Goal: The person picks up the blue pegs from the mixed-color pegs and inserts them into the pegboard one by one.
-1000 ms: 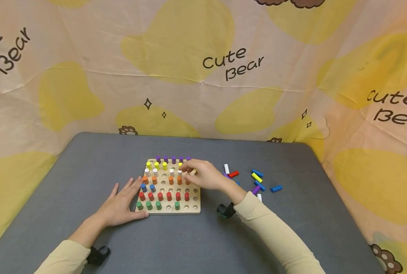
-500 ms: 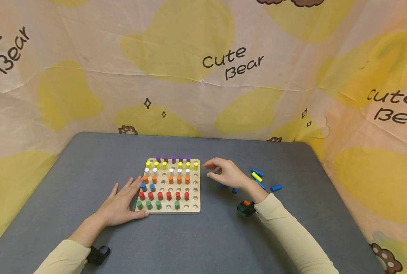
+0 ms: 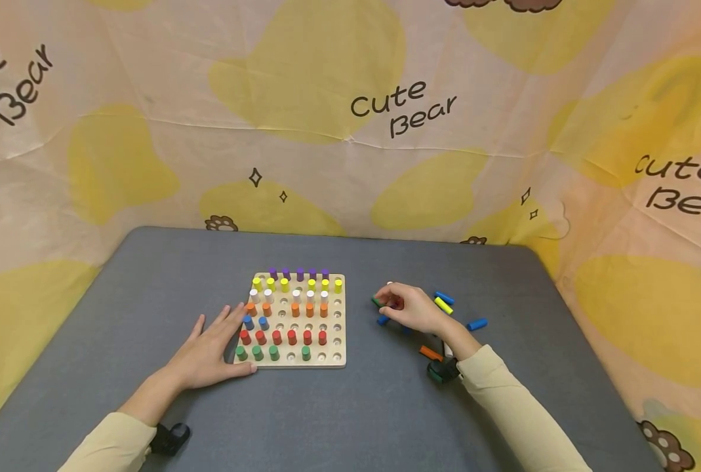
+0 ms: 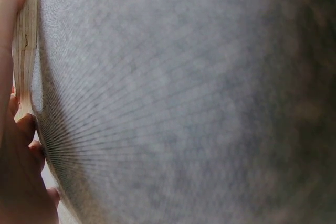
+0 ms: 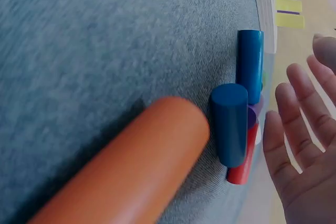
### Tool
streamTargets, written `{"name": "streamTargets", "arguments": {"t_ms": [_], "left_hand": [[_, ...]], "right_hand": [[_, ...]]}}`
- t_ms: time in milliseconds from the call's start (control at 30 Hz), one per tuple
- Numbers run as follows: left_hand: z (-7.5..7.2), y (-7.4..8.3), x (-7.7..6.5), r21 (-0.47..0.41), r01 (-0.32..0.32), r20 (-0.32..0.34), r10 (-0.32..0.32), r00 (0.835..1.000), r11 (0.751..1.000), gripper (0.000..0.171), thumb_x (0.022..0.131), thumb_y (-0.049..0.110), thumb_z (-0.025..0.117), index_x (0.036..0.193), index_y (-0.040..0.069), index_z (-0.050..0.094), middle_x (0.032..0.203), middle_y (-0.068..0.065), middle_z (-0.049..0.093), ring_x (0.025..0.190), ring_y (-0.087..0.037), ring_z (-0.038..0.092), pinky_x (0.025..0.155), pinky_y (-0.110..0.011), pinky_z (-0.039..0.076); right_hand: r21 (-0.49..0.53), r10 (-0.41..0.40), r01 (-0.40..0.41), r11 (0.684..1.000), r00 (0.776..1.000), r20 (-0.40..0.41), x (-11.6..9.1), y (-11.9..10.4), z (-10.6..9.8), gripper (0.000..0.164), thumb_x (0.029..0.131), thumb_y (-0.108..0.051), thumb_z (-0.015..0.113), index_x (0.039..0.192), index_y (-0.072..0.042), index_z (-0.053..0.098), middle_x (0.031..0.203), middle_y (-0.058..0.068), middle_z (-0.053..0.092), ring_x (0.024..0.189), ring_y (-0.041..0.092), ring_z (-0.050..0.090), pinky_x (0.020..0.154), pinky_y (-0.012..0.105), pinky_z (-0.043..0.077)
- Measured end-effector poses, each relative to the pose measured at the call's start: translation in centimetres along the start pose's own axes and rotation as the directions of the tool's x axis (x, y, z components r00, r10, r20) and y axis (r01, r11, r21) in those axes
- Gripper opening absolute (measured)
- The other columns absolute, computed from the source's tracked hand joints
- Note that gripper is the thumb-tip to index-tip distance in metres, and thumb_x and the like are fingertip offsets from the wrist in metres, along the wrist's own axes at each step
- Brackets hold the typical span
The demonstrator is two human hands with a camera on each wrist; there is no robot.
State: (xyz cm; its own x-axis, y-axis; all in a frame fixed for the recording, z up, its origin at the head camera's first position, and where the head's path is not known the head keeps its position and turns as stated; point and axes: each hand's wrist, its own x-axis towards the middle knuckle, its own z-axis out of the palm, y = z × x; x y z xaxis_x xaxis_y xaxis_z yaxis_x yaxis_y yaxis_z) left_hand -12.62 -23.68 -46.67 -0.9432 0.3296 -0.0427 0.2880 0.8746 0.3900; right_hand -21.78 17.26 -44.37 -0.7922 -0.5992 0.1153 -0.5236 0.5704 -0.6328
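A grey table (image 3: 303,419) with rounded far corners stands against a cream and peach cloth (image 3: 303,154) that hangs behind its far edge and along both sides. Yellow blotches (image 3: 429,193), black "Cute Bear" lettering (image 3: 406,108), small outlined stars (image 3: 256,177) and brown paw prints (image 3: 221,224) pattern it, one print peeping over the far edge near the left corner. A long crease (image 3: 208,129) runs across the cloth, and the light is soft.

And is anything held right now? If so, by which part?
Nothing visibly gripped. No peg shows in the right hand, near a green peg; contact can't be told. Left hand rests against the pegboard's edge.
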Motion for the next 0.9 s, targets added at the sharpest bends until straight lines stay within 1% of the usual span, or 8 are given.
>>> {"name": "streamTargets", "arguments": {"t_ms": [167,333,500,800,900], "left_hand": [[-0.1,0.2,0.0,-0.002,0.0,0.001,0.0,1.0,1.0,0.11,0.066,0.074,0.06,0.149,0.016,0.015,0.153,-0.011,0.021,0.14,-0.035,0.016,0.106,-0.064,0.003],[-0.1,0.1,-0.1,-0.005,-0.001,0.002,0.001,1.0,1.0,0.11,0.067,0.074,0.06,0.149,0.016,0.015,0.153,-0.011,0.02,0.14,-0.035,0.015,0.106,-0.064,0.003],[0.0,0.1,0.0,-0.006,-0.002,0.002,0.002,1.0,1.0,0.11,0.066,0.074,0.059,0.149,0.016,0.015,0.153,-0.011,0.02,0.14,-0.035,0.015,0.106,-0.064,0.003],[0.0,0.0,0.1,-0.004,-0.007,-0.004,0.007,1.0,1.0,0.11,0.066,0.073,0.06,0.149,0.016,0.015,0.153,-0.011,0.02,0.14,-0.035,0.016,0.106,-0.064,0.003],[0.0,0.0,0.1,-0.001,-0.009,-0.006,0.009,1.0,1.0,0.11,0.067,0.073,0.06,0.149,0.016,0.015,0.153,-0.011,0.02,0.14,-0.035,0.016,0.106,-0.064,0.003]], "right_hand": [[-0.033,0.005,-0.005,0.999,1.0,0.002,-0.8,0.4,0.0,0.028,0.084,-0.017,0.067,0.11,-0.009,0.062,0.095,-0.001,0.062,0.08,0.009,0.055,0.07,0.023,0.049],[-0.043,-0.005,0.004,0.999,1.0,-0.018,-1.3,0.5,-0.1,0.025,0.084,-0.014,0.067,0.108,-0.007,0.062,0.094,0.004,0.063,0.08,0.012,0.055,0.069,0.024,0.048],[-0.062,0.01,-0.01,0.998,1.0,-0.013,-1.5,0.7,-0.1,0.024,0.084,-0.015,0.067,0.107,-0.008,0.062,0.093,0.001,0.062,0.079,0.011,0.054,0.069,0.025,0.048],[-0.083,-0.025,0.025,0.996,1.0,-0.004,-1.9,0.8,-0.2,0.022,0.084,-0.014,0.068,0.104,-0.009,0.063,0.09,0.0,0.061,0.077,0.013,0.055,0.067,0.023,0.048],[-0.089,-0.02,0.02,0.996,1.0,0.006,-2.0,0.7,-0.2,0.022,0.083,-0.014,0.068,0.104,-0.009,0.063,0.09,0.0,0.06,0.078,0.013,0.055,0.067,0.023,0.048]]}}
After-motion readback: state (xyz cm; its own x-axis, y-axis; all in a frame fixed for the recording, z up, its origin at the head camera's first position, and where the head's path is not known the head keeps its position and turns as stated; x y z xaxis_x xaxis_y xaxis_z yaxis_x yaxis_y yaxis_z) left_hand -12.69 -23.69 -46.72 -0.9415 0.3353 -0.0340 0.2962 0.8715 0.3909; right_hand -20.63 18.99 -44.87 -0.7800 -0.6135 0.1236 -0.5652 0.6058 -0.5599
